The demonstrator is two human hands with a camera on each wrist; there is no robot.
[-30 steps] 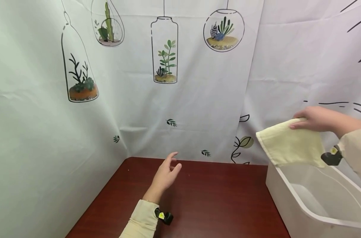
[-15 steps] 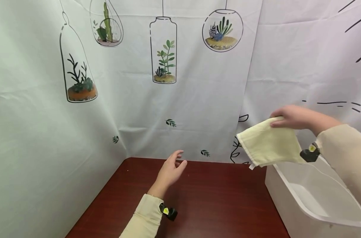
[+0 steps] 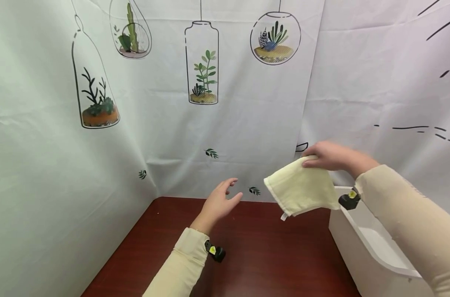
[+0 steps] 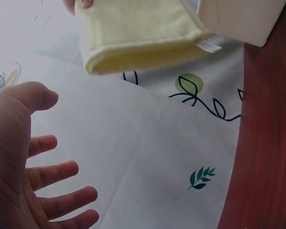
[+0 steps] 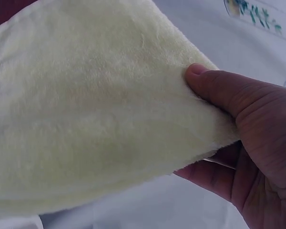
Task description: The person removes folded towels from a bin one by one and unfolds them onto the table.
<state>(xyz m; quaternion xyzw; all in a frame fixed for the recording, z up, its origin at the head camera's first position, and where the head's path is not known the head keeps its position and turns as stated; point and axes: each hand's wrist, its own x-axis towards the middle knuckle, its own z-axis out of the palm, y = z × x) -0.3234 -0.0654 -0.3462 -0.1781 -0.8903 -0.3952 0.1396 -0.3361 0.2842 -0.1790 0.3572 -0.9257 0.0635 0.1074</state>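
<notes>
A pale yellow towel, folded, hangs from my right hand over the right part of the table. In the right wrist view my thumb presses the towel's near corner from above while the fingers lie beneath it. A small white tag sticks out from the towel's lower corner. My left hand is raised over the table to the left of the towel, holding nothing. Its fingers are spread in the left wrist view, apart from the towel.
A white plastic bin stands at the table's right side, partly covered by my right sleeve. The dark red table meets a white printed curtain behind and at the left.
My right hand has carried the towel leftward from above the bin to over the table. My left hand has shifted slightly right and farther from me, toward the towel.
</notes>
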